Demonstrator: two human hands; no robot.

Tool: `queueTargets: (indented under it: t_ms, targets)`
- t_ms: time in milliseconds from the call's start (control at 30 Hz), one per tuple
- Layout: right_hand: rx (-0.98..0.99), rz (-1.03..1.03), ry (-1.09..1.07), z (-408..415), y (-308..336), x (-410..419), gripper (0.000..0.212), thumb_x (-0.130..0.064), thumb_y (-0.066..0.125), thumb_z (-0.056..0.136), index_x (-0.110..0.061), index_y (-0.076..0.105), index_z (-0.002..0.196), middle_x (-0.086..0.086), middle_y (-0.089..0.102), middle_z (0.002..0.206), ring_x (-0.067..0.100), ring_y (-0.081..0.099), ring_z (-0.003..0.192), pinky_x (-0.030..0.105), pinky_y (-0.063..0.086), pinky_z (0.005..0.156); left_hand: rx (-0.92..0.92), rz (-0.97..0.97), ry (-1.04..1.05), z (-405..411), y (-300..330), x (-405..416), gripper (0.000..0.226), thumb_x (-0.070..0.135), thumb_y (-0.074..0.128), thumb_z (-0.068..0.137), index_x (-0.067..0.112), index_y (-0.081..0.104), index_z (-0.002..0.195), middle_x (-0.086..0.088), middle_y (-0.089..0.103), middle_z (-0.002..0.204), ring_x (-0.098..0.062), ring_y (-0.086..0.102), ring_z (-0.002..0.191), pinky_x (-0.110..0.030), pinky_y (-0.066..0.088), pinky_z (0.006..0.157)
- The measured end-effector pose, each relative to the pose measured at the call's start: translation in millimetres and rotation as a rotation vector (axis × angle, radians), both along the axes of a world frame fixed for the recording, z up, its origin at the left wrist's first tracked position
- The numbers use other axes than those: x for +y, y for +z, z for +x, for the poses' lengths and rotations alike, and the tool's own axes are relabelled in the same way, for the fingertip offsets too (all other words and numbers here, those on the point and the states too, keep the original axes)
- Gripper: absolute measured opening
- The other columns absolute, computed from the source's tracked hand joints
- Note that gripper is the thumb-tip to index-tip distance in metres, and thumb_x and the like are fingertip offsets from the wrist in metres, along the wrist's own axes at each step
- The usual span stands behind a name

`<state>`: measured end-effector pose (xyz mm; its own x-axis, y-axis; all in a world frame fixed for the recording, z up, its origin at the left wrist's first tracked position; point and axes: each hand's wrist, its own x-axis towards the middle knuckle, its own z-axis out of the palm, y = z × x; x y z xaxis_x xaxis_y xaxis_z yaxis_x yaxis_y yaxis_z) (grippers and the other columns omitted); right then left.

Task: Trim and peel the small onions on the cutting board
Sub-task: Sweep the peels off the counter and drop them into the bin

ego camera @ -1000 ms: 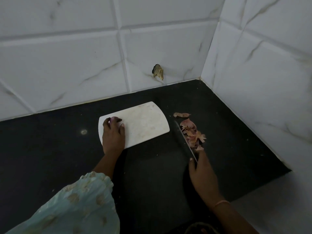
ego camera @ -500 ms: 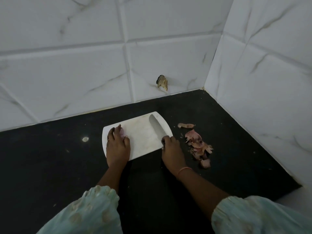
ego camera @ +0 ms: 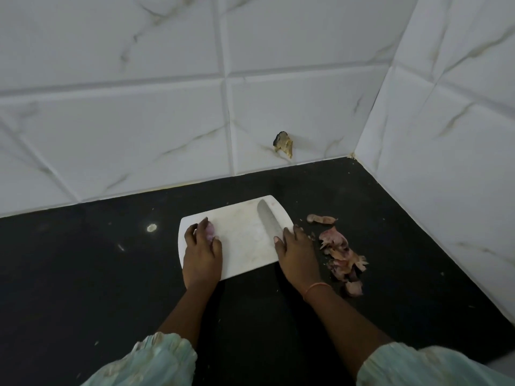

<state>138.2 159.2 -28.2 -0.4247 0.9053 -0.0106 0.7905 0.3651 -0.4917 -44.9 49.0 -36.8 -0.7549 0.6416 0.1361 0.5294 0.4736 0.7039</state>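
Left hand [ego camera: 202, 253] holds a small onion [ego camera: 208, 231] on the cutting board [ego camera: 245, 238]; right hand [ego camera: 296, 250] holds the knife [ego camera: 268, 222]; peels [ego camera: 341, 254] lie on the counter [ego camera: 83, 274].

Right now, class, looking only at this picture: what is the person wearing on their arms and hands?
Both forearms are bare below loose, gathered sleeves of pale mint-green fabric with a faint lighter print, the left sleeve and right sleeve. A thin orange-pink bangle circles the right wrist. The left hand and right hand wear no gloves.
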Motion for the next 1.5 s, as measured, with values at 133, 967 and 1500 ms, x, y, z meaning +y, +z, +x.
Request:
queueTargets:
  t_ms: [133, 967, 1500]
  targets:
    - [-0.014, -0.032, -0.005, 19.8, 7.7, -32.0, 0.056, -0.047, 0.032, 0.102, -0.012, 0.044, 0.145, 0.016, 0.031, 0.156, 0.029, 0.024, 0.146, 0.041, 0.022, 0.121, -0.003, 0.000, -0.028, 19.8, 1.1, -32.8, 0.050, 0.029, 0.048, 0.098, 0.030, 0.035, 0.147, 0.003, 0.030, 0.149, -0.021, 0.063, 0.099, -0.031, 0.048, 0.068]
    - [0.144, -0.141, 0.153, 27.8, 3.9, -11.2, 0.066, -0.037, 0.041, 0.102, -0.027, 0.007, 0.157, -0.009, 0.008, 0.163, 0.000, 0.005, 0.146, 0.020, 0.008, 0.118, 0.041, -0.039, -0.396, 38.7, 5.7, -16.1, 0.038, 0.036, 0.069, 0.084, 0.031, 0.055, 0.119, 0.011, 0.049, 0.122, -0.008, 0.049, 0.112, -0.031, 0.048, 0.099]
    - [0.003, 0.005, 0.496, -119.7, 13.9, 2.9, 0.045, -0.027, 0.032, 0.104, -0.022, 0.038, 0.148, 0.004, 0.028, 0.160, 0.022, 0.017, 0.150, 0.048, 0.007, 0.123, -0.250, 0.188, -0.107, 45.2, 5.9, -22.7, 0.057, 0.026, 0.062, 0.091, 0.022, 0.039, 0.143, 0.018, 0.049, 0.128, 0.009, 0.051, 0.110, -0.008, 0.043, 0.087]
